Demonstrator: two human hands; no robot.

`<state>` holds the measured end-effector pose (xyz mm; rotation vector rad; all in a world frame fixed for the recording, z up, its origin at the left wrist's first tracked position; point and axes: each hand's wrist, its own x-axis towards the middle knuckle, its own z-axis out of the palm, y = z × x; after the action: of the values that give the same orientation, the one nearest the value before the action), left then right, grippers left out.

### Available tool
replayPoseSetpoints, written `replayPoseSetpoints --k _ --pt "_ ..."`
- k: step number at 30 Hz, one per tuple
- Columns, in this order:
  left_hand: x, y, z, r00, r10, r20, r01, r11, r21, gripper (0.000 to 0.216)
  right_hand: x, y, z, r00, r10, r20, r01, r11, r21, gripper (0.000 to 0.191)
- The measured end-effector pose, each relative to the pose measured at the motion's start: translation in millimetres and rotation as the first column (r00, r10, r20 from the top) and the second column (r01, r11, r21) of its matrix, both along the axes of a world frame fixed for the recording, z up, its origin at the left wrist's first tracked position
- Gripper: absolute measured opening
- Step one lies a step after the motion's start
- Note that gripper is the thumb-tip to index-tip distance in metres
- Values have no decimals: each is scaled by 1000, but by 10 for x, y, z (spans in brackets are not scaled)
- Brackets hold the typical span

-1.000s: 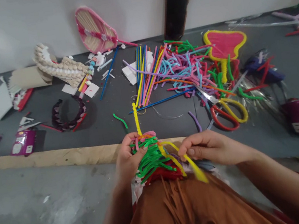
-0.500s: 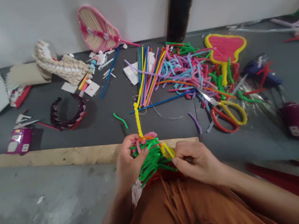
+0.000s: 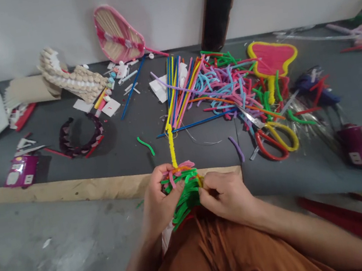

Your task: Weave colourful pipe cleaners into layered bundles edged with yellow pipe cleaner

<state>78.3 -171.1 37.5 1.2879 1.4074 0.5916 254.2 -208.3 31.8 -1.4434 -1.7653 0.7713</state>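
My left hand (image 3: 163, 198) is closed around a pipe-cleaner craft (image 3: 186, 195) made mostly of green strands, with pink and orange pieces at its top. From its upper end a twisted yellow pipe cleaner (image 3: 171, 146) sticks out toward the table. My right hand (image 3: 224, 192) pinches at the craft's right side. Just above those fingertips a bit of yellow pipe cleaner (image 3: 200, 180) shows; the rest of it is hidden by the hand. The craft hangs over my lap, in front of the table edge.
Scissors (image 3: 273, 139) with red and yellow handles lie right of centre, below a heap of cut pipe cleaners (image 3: 224, 83). Long pipe cleaners (image 3: 181, 94) are bundled beside it. A phone (image 3: 219, 10) leans on the wall. A dark headband (image 3: 81, 137) lies to the left.
My right hand has moved left, closer to the craft, and the yellow loop at its fingers is now mostly hidden. The craft and my left hand have shifted slightly right.
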Motion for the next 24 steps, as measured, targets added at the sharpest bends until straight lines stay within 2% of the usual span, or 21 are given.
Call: replayPoseSetpoints --k 2,5,8,10,12,14,17,21,22,24 --pt "-5 -1 0 1000 -16 1 16 1000 -5 34 -20 18 -1 1000 1 25 -2 1000 29 26" --pt "-17 0 9 997 -40 64 41 999 -11 33 -18 45 -1 999 -19 -35 19 1000 -20 29" --pt "-29 5 15 993 -43 106 45 999 -13 31 24 71 -17 985 -108 -133 93 990 -110 31" --pt "-38 13 1 990 -38 134 41 999 -24 30 75 93 -46 952 -152 -267 89 968 -236 32" --pt "-52 23 -33 981 -21 191 32 998 -55 31 135 125 -87 860 -188 -474 -14 921 -390 30" --pt "-69 33 -75 969 3 246 23 994 -104 34 187 171 -129 727 -274 -629 -119 853 -509 29" --pt "-84 45 -111 960 31 279 12 988 -152 37 212 258 -171 582 -418 -697 -231 737 -635 39" --pt "-67 57 -75 954 21 298 29 986 -165 37 160 351 -182 469 -477 -743 -488 562 -668 45" --pt "-62 59 -61 953 17 302 37 984 -172 37 145 363 -181 446 -478 -757 -526 544 -654 42" --pt "-56 60 -42 953 14 303 42 983 -177 37 122 373 -177 399 -478 -782 -564 544 -621 36"
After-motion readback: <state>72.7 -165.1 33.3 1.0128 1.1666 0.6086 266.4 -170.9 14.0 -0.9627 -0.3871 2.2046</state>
